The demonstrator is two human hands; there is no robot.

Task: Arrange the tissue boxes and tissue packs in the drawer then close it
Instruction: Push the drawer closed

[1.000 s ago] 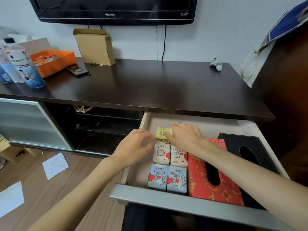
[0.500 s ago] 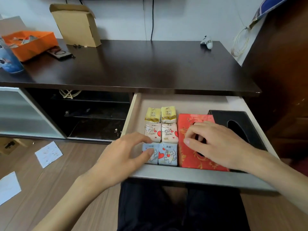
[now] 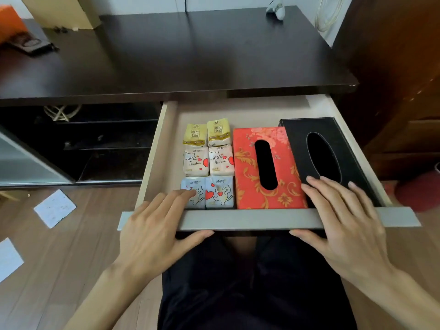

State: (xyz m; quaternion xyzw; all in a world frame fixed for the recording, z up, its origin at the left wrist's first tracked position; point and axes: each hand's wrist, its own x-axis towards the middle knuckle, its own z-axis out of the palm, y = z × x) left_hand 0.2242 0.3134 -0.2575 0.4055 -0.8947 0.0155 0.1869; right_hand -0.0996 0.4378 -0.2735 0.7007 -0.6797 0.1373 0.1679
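Observation:
The drawer is pulled out, and its grey front panel (image 3: 250,219) faces me. Inside on the left, several small tissue packs lie in two neat columns: yellow ones (image 3: 206,133) at the back, white heart-printed ones (image 3: 208,160) in the middle, blue ones (image 3: 219,192) at the front. A red floral tissue box (image 3: 247,167) lies beside them, and a black tissue box (image 3: 297,132) is at the right. My left hand (image 3: 152,232) and my right hand (image 3: 345,225) each clasp the front panel, fingers over its top and thumb underneath.
The dark tabletop (image 3: 190,55) overhangs the drawer's back, with a cardboard box (image 3: 62,10) at its far left. Open shelves (image 3: 95,144) lie to the left and a wooden cabinet (image 3: 404,91) to the right. Paper sheets (image 3: 54,208) lie on the floor. My legs (image 3: 250,282) are under the drawer.
Both hands left the tissue packs and the red box and drew back to the drawer's front panel, which they now hold. My view tilted further down.

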